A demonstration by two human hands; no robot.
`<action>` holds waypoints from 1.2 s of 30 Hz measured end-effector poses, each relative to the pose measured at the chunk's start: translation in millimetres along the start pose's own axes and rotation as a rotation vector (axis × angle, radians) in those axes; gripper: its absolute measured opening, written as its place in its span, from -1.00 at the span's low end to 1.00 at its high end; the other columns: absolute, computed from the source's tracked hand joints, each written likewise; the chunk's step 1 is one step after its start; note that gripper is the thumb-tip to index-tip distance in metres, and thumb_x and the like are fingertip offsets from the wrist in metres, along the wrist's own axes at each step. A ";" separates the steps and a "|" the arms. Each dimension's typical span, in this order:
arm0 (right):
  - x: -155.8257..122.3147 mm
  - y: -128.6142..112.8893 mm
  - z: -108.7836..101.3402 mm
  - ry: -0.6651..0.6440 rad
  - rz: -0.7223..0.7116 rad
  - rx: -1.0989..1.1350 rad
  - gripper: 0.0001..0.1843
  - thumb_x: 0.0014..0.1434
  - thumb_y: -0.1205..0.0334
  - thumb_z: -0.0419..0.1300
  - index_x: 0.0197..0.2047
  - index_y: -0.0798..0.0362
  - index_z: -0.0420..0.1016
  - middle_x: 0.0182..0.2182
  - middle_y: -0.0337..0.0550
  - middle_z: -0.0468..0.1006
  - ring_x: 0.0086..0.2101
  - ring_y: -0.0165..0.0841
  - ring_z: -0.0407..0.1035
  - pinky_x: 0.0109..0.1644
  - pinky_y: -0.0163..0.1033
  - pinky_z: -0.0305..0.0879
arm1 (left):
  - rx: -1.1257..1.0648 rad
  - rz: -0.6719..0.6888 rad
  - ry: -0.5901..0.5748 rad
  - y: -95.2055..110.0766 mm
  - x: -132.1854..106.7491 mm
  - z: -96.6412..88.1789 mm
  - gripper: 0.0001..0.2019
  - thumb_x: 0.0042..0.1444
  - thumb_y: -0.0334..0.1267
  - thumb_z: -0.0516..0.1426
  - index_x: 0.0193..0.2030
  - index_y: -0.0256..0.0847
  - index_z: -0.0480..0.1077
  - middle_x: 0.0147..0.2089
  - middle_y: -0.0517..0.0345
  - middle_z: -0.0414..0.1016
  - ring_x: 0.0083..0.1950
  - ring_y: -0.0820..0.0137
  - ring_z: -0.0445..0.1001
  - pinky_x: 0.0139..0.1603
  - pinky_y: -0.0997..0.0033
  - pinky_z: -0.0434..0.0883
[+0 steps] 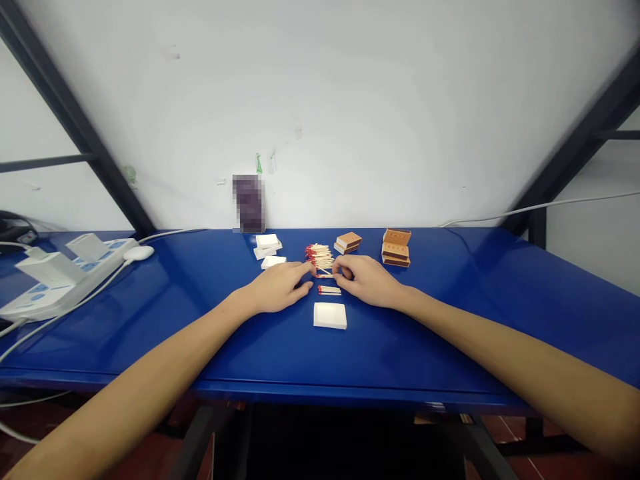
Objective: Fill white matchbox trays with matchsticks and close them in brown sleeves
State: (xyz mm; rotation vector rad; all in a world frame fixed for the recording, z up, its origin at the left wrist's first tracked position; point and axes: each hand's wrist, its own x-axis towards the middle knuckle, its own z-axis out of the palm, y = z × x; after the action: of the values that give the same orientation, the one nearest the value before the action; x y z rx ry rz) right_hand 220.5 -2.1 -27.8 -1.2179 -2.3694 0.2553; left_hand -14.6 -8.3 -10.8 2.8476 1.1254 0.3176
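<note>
A pile of red-headed matches [320, 256] lies on the blue table between my hands. My left hand [280, 288] reaches in from the left, palm down, its index fingertip at the red heads on the pile's near side and its thumb held apart. From the other side, my right hand [370, 280] has curled fingers, thumb and index close together at the plain end of a match [325, 275]. Nearer to me, a small row of matches [329, 291] lies side by side. In front of it sits a white matchbox tray [330, 315]; I see no matches in it.
More white trays [267, 243] lie beyond my left hand. Brown matchbox sleeves [349, 241] are stacked behind my right hand, with another stack [396, 250] farther right. A power strip [60, 283] with chargers and cables occupies the left side. A wall [350, 120] rises behind the table.
</note>
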 end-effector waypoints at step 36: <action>0.3 -6.9 0.3 0.018 0.107 -0.065 -0.97 0.11 0.27 0.10 -0.36 0.02 0.29 -0.50 -0.29 0.37 -0.48 -0.42 0.21 -0.41 -0.29 -0.04 | 0.035 -0.041 0.026 1.3 -0.4 0.7 -0.72 0.31 -0.20 0.02 0.07 -0.23 0.38 -0.26 0.07 0.49 -0.28 0.31 0.46 -0.27 0.35 0.34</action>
State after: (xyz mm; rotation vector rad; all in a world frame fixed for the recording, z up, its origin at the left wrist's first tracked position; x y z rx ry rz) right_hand 215.3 -5.9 -25.5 -1.3735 -2.3164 0.2024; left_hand -13.9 -9.5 -11.3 2.8537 1.2043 0.3369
